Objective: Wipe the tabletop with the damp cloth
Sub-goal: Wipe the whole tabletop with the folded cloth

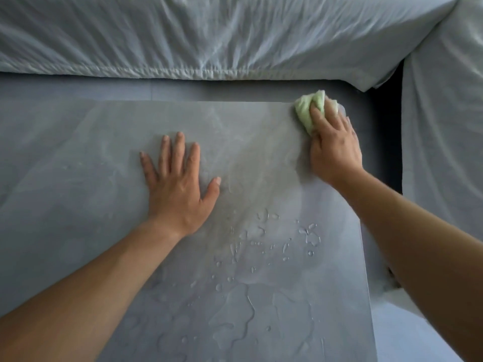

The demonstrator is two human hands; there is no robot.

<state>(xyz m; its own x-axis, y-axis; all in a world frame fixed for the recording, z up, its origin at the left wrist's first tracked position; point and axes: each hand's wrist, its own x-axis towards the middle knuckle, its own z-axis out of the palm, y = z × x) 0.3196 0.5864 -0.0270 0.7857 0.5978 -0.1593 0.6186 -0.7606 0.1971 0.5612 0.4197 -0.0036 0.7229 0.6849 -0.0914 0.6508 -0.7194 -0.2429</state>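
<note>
A grey tabletop [104,178] fills the middle of the head view. My right hand [334,147] presses a bunched pale green cloth [308,111] onto the table's far right corner, fingers closed over it. My left hand [177,184] lies flat on the tabletop near its middle, fingers spread, holding nothing. Water drops and puddles [261,257] lie on the near right part of the surface, and a damp streak runs from them toward the cloth.
A sofa under a white wrinkled cover [209,35] runs along the far side, with another covered section [444,126] at the right. A dark gap [386,126] separates the table's right edge from it. Grey floor [407,335] shows at the lower right.
</note>
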